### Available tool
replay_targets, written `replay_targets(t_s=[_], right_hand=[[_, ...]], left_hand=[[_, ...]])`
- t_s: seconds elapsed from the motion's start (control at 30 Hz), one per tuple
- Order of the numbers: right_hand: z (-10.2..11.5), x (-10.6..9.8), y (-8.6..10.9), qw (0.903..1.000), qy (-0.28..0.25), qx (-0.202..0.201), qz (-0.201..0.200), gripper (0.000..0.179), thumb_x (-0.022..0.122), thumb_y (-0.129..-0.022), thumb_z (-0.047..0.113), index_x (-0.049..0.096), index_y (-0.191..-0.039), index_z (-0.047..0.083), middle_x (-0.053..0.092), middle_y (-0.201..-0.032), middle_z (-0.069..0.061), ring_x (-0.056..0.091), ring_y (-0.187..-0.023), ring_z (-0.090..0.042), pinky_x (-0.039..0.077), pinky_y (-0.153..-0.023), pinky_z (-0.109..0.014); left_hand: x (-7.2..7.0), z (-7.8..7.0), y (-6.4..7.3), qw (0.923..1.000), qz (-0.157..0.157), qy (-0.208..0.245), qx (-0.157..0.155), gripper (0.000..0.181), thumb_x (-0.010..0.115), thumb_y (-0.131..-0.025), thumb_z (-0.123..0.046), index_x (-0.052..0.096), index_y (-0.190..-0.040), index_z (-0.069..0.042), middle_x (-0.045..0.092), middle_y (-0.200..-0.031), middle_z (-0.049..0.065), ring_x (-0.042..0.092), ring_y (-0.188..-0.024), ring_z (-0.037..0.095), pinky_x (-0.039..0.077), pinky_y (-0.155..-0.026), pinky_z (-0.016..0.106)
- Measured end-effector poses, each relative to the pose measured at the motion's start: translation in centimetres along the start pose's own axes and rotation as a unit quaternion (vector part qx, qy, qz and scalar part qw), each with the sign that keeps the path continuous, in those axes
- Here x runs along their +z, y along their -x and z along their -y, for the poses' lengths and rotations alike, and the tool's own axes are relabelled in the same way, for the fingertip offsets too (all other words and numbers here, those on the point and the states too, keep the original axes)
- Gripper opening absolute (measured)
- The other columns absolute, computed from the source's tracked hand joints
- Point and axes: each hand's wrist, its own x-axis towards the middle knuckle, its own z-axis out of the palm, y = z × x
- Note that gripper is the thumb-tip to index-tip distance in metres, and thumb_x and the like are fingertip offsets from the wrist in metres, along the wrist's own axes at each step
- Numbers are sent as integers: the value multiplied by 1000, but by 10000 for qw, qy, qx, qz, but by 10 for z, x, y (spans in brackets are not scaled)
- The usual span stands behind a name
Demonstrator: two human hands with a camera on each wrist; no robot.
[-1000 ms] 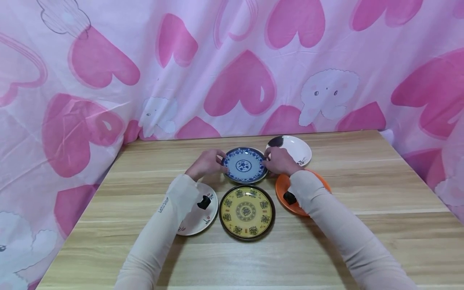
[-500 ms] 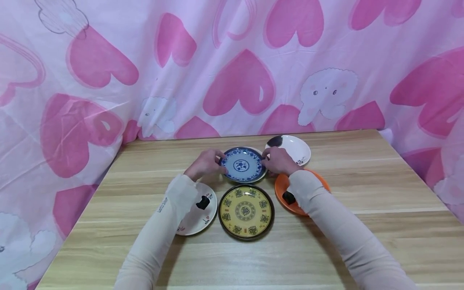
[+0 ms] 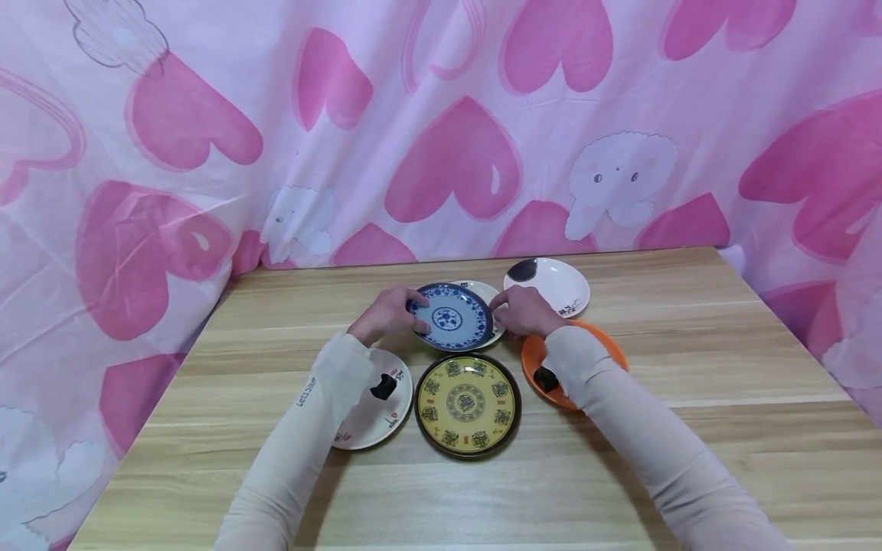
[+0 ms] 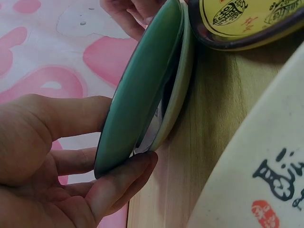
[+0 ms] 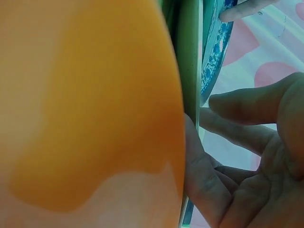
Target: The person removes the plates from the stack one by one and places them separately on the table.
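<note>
My left hand [image 3: 391, 310] grips the left rim of a blue-and-white plate [image 3: 448, 317], thumb on top and fingers below. In the left wrist view the plate's greenish underside [image 4: 137, 95] tilts away from a pale plate [image 4: 183, 80] beneath it. That pale plate [image 3: 485, 291] shows at the back and right of the blue-and-white one in the head view. My right hand [image 3: 525, 310] is at the right side of the two plates. In the right wrist view its thumb is apart from the fingers, and fingertips [image 5: 192, 137] lie against the pale plate's edge.
A yellow plate [image 3: 466, 405] with a dark rim lies in front. White plates stand at the front left [image 3: 368, 417] and back right [image 3: 561, 287]. An orange plate [image 3: 599, 348] is under the right sleeve. All are on a wooden table [image 3: 689, 367] before a pink heart-patterned cloth [image 3: 455, 161].
My left hand has tilted the blue-and-white plate and shifted it left, uncovering more of the pale plate. The right hand has stayed nearly in place, and the blue-and-white plate's rim has left its fingers.
</note>
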Motion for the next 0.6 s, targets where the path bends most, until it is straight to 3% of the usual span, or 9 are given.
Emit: replay_targets(t_s=[0.27, 0.6], right_hand=[[1, -1, -3, 9992, 339, 158, 108, 52, 69, -85, 4, 61, -136, 6, 62, -133, -27, 67, -59, -11, 55, -55, -21], [4, -1, 0, 9992, 337, 199, 95, 54, 71, -84, 4, 61, -137, 5, 60, -141, -22, 70, -61, -16, 56, -54, -22]], left_hand=[[-1, 0, 0, 9999, -9, 108, -43, 59, 82, -79, -8, 61, -134, -5, 57, -141, 19, 54, -130, 34, 48, -112, 42], [-7, 3, 4, 9996, -23, 269, -78, 59, 84, -78, -12, 63, -133, -8, 57, -142, 16, 50, -134, 35, 37, -120, 49]])
